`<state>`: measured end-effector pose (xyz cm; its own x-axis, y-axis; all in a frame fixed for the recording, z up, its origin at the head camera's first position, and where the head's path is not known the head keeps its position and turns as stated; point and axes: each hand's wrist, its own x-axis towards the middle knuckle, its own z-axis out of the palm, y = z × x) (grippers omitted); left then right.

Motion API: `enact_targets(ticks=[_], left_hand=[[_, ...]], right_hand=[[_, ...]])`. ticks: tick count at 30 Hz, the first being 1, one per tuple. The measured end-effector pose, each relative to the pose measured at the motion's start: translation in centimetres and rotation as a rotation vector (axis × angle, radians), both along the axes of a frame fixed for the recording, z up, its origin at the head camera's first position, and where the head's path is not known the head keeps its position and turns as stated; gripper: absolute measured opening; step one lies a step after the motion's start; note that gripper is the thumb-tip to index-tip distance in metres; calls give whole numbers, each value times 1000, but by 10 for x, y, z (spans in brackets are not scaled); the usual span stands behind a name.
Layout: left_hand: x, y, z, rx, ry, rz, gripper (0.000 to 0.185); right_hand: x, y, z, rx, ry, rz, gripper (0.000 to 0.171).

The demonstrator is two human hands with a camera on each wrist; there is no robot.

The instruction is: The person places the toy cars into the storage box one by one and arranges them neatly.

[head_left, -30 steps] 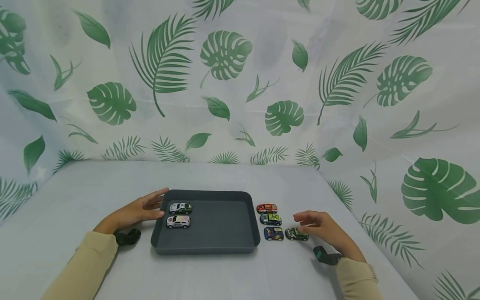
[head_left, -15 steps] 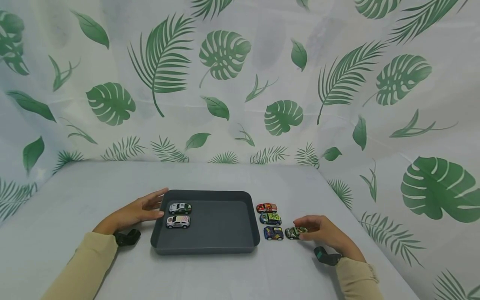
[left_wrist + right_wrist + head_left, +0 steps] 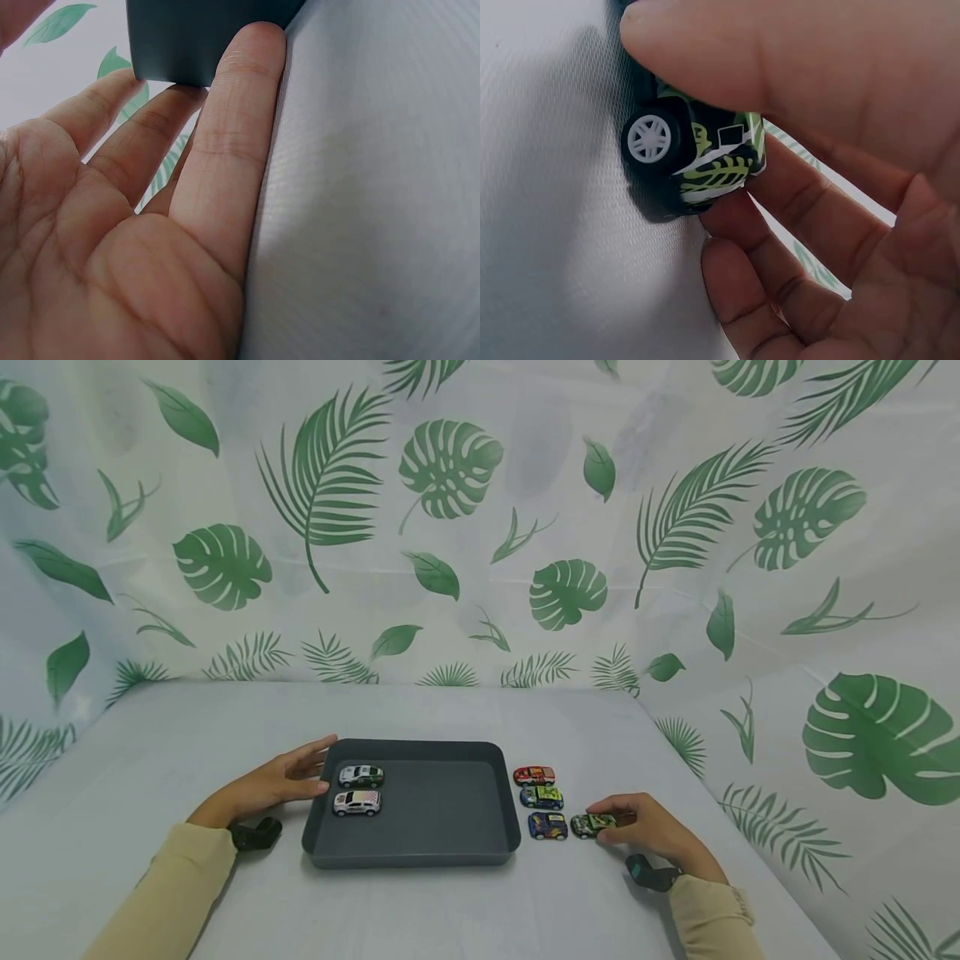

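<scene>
2 hands: right hand (image 3: 647,832) pinches the green toy car (image 3: 590,825) on the worktop (image 3: 450,902), right of the tray (image 3: 420,852); left hand (image 3: 270,783) rests flat-fingered against the tray's left wall.

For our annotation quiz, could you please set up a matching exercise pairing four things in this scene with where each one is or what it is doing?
Things:
1. right hand
2. left hand
3. red car
4. white cars

States:
A. farthest car in the row right of the tray
B. pinches the dark green car on the table
C. inside the grey tray, at its left side
D. fingers straight against the tray's left wall

Pairs: 1-B, 2-D, 3-A, 4-C
</scene>
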<state>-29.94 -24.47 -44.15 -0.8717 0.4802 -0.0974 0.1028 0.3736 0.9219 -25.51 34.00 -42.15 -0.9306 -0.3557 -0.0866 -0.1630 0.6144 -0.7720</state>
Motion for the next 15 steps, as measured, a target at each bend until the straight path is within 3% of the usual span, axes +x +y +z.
enact_targets(ticks=[15], left_hand=[[2,0,1,9,-8,3,97]], right_hand=[[3,-9,8,33,67,-51,37]])
